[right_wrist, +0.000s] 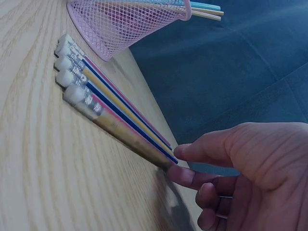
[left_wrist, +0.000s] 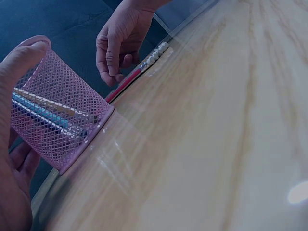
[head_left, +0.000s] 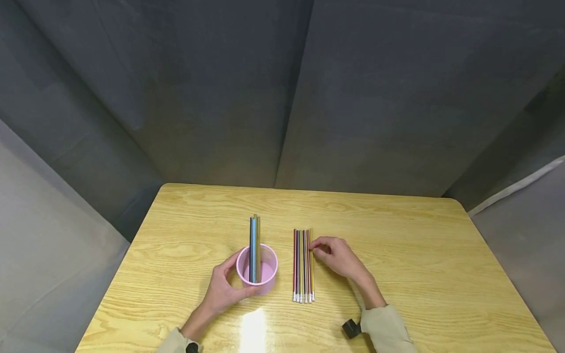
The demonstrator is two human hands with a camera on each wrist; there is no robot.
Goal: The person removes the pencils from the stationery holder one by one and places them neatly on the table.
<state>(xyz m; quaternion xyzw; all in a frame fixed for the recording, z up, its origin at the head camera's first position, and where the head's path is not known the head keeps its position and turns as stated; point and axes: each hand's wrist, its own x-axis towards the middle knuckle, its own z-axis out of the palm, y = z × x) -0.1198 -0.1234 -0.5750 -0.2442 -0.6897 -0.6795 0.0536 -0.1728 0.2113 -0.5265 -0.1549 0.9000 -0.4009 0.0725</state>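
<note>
My left hand (head_left: 222, 289) grips a pink mesh pencil cup (head_left: 267, 288), thumb over its near rim and fingers round its far side. Several pencils (head_left: 254, 250), light blue, dark and gold, stand in the cup, leaning against its left side. Right of the cup lies a row of striped pencils (head_left: 303, 264), side by side, white eraser ends toward me. At the row's right edge, my right hand (head_left: 337, 257) has its index fingertip against the yellow pencil (right_wrist: 130, 130). A gap shows between thumb and index finger in the right wrist view; the other fingers curl loosely.
The wooden table (head_left: 410, 255) carries the cup and pencils, with dark grey curtains (head_left: 353, 98) behind its far edge. A black wrist device (head_left: 351, 328) is at my right sleeve (head_left: 385, 328).
</note>
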